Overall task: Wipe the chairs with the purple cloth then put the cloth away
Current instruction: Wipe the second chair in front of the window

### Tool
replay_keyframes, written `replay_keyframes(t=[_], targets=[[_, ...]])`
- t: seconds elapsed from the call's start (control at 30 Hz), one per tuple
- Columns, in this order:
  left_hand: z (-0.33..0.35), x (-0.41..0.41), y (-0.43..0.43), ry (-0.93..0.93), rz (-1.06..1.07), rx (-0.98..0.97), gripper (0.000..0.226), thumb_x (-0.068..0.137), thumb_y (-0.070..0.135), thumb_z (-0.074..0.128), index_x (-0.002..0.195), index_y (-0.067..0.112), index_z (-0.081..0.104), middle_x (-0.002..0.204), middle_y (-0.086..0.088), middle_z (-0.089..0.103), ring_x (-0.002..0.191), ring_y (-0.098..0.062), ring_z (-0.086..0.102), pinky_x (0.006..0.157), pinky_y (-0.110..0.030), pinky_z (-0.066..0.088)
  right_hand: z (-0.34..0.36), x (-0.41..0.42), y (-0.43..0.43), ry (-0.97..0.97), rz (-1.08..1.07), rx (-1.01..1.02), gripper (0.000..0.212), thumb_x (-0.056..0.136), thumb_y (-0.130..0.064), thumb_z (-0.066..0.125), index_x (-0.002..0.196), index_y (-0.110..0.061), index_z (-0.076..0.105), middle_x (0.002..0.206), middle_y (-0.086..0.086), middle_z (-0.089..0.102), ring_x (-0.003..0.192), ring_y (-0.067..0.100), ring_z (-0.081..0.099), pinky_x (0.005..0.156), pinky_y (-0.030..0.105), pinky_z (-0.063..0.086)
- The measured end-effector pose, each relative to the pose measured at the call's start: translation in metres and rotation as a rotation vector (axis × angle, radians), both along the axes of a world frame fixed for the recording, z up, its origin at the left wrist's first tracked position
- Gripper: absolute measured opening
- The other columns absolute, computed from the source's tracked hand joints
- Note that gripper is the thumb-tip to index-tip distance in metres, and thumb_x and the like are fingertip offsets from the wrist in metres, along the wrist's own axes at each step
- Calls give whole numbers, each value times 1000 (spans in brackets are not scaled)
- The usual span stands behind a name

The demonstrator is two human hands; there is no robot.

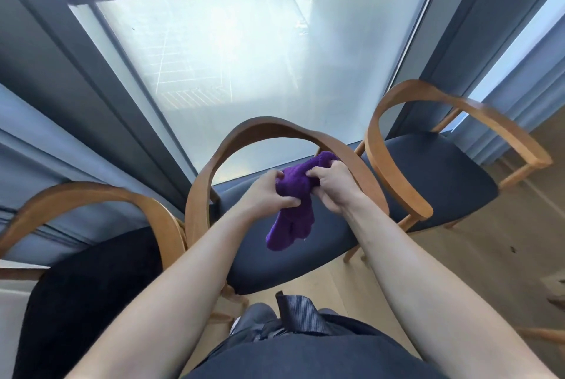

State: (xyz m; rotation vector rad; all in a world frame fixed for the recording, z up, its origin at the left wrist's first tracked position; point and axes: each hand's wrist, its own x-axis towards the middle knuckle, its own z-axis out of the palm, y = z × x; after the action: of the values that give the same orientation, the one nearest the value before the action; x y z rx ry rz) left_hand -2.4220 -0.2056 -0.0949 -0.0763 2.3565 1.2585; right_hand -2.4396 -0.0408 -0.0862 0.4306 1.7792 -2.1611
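Note:
A purple cloth (293, 204) hangs bunched above the dark seat of the middle chair (305, 256). My left hand (269, 192) pinches its left side, and my right hand (333, 184) grips its upper right part close to the chair's curved wooden backrest (269, 131). The cloth's lower end dangles free over the seat. A second chair (440, 177) with a dark blue seat stands to the right. A third chair (91, 281) with a black seat stands to the left.
A large frosted window (244, 67) with dark frames rises behind the chairs, and blue curtains (46, 140) hang at both sides. Light wooden floor (489, 241) shows on the right. My legs in dark trousers are at the bottom.

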Motion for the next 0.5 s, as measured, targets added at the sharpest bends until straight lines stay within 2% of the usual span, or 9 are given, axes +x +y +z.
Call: replay_keyframes(t=[0.03,0.1,0.13,0.2,0.3,0.4,0.47,0.5], targets=[[-1,0,1,50,68,0,65,72,26,86,126,14,51,109,-6,67,96,-19,67,88,-39,58,-1,-1,1,15,9,22,13,93,8,56,98,-2,61,88,11,70,85,24,71,73,38,61],[3,-2,2,110,151,17,58,72,15,86,120,11,54,106,-9,68,92,-21,68,81,-35,58,-5,-4,7,61,41,158,27,92,-4,67,118,-5,59,107,10,70,101,24,70,85,42,60],[5,-4,0,135,170,28,55,72,12,85,119,11,57,105,-9,69,91,-21,68,79,-34,58,-7,-4,10,87,57,232,33,90,-12,72,120,-8,59,110,8,70,102,22,69,86,40,60],[11,-8,-6,190,211,57,51,72,10,84,117,14,61,102,-8,71,89,-21,69,78,-32,58,-7,-2,16,113,92,341,36,87,-30,77,115,-11,65,106,4,72,98,17,69,81,32,59],[26,-10,-8,311,241,120,40,80,13,79,116,21,64,96,-2,72,87,-17,69,76,-28,58,-8,4,18,23,170,360,50,86,-53,70,102,-6,72,96,7,75,91,19,69,72,24,52],[35,-13,-9,382,273,181,30,89,20,71,117,27,64,103,9,66,97,-11,65,83,-26,57,-13,9,16,85,254,274,55,87,-56,67,107,-5,70,100,8,75,95,18,68,82,27,53],[34,-16,-13,404,299,219,29,93,24,65,121,30,60,109,14,64,105,-11,63,91,-32,55,-14,9,15,138,238,135,45,88,-47,70,116,-13,63,107,7,73,101,21,69,89,35,57],[33,-17,-17,417,316,223,28,94,25,64,121,33,59,112,15,63,106,-13,63,92,-36,55,-11,9,15,134,205,46,37,91,-38,71,118,-16,59,108,7,72,100,22,70,86,39,59]])
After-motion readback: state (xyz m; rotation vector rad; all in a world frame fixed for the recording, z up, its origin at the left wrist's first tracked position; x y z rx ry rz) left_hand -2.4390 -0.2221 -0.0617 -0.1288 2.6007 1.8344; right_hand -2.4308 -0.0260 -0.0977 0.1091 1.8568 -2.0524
